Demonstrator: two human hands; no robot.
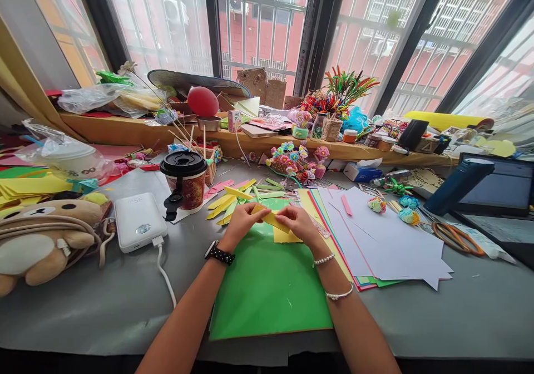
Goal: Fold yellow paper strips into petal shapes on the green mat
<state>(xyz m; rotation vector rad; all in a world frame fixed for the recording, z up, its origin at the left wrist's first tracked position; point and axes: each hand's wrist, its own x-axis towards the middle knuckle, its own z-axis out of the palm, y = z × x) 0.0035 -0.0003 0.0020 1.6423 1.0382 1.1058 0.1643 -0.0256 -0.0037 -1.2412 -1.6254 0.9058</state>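
Between my two hands is a strip of yellow paper [272,219], held above a green sheet [275,285]. My left hand [246,224] pinches its left end, and my right hand [298,225] pinches the right end. Under the strip and partly behind my right hand lies a flat yellow paper piece [286,236]. Several folded yellow strips [223,204] are heaped just beyond my left hand, with light green folded strips [269,187] further back. To the right of my right hand spreads a stack of white and coloured paper [387,246].
A lidded cup [183,179], a white power bank [139,221] with a cable and a plush bear [45,240] stand on the left. Scissors [456,237], a dark blue bottle [459,185] and a laptop [500,187] are on the right. Crafts crowd the windowsill [258,144].
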